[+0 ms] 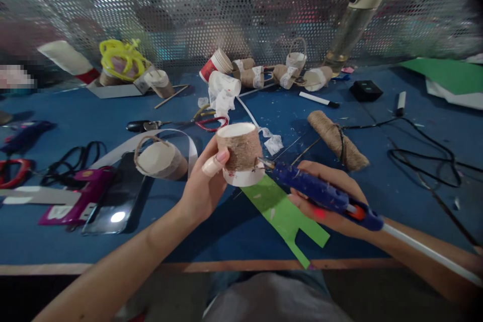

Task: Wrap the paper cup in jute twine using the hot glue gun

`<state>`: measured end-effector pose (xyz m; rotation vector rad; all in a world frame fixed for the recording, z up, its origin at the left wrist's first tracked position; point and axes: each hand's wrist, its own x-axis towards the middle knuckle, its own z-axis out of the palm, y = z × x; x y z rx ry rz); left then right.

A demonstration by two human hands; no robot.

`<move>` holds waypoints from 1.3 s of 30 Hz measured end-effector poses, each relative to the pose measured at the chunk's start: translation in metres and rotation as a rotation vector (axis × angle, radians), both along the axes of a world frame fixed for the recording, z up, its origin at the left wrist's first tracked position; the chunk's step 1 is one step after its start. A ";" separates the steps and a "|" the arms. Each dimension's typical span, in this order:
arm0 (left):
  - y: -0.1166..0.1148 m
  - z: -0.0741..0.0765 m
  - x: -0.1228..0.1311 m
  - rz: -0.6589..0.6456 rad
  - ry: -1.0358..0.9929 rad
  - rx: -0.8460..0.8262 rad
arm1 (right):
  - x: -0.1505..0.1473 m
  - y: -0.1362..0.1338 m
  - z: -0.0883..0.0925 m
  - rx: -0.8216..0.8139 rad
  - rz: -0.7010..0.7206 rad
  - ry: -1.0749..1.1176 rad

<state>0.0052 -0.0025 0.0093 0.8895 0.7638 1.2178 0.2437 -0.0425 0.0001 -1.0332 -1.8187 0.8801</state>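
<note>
My left hand (206, 181) grips a paper cup (241, 147) wound with brown twine, its bare white band low on the side and its white mouth facing up. In my right hand (332, 186) is a blue hot glue gun (313, 186), with a white glue stick (426, 251) running out of its back. The gun's metal nozzle meets or nearly meets the twine on the cup's right side. Below the cup lies a green cut strip (279, 211). A roll of twine (335, 138) rests beyond my right hand.
Finished twine baskets (252, 76) and stacked paper cups (216, 64) stand along the mesh partition (234, 15). Red-handled scissors (212, 124), a twine-handled cup (158, 158) and a phone (116, 198) lie left. At right are a black cable (426, 153) and a bottle (350, 30).
</note>
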 end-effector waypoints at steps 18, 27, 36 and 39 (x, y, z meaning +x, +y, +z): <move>-0.002 -0.002 0.002 0.063 0.083 0.144 | 0.008 -0.001 -0.001 0.052 0.074 -0.184; -0.001 -0.004 0.002 0.073 0.101 0.186 | 0.003 -0.003 0.001 0.065 -0.037 -0.232; -0.001 0.000 0.003 0.080 0.080 0.137 | 0.005 -0.002 0.007 0.058 -0.045 -0.271; -0.002 0.002 0.003 0.090 0.084 0.076 | 0.005 -0.001 0.007 0.025 -0.059 -0.243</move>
